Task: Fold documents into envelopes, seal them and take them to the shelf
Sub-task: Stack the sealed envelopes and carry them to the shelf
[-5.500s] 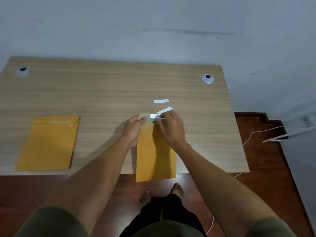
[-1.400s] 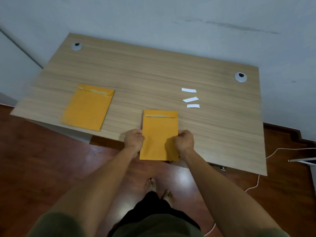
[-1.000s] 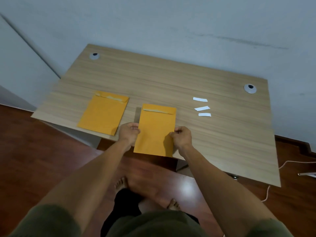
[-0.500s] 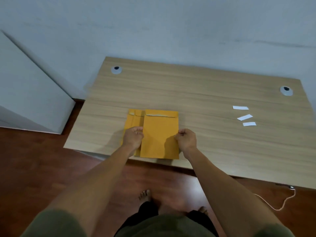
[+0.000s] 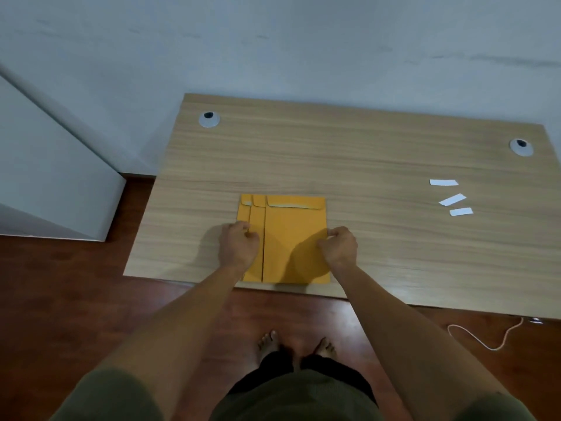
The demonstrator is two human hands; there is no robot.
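Now my right hand (image 5: 338, 247) pinches the right edge of the top envelope (image 5: 296, 241), fingers curled over it and thumb tucked beneath as far as I can see. My left hand (image 5: 238, 246) is closed in a loose fist on the left side of the stack, its fingertips on the edges of the envelopes underneath; whether it truly grips one or only presses down, I cannot tell.

The top envelope lies flat on the desk (image 5: 364, 165), flap end away from me, flap folded down. It overlaps two more envelopes, fanned out to its left so that only narrow strips show: a middle envelope (image 5: 259, 208) and a lowest envelope (image 5: 244, 211). The near ends of all three reach the desk's front edge or just past it.

Three white strips (image 5: 450, 199) lie well apart from the stack, far to the right on the desk. A grommet (image 5: 209, 119) sits at the far left corner, another grommet (image 5: 521, 147) at the far right.

Below the desk I see my bare feet (image 5: 296, 344) on the floor (image 5: 60, 299), and a white cable (image 5: 485, 337) to the right.
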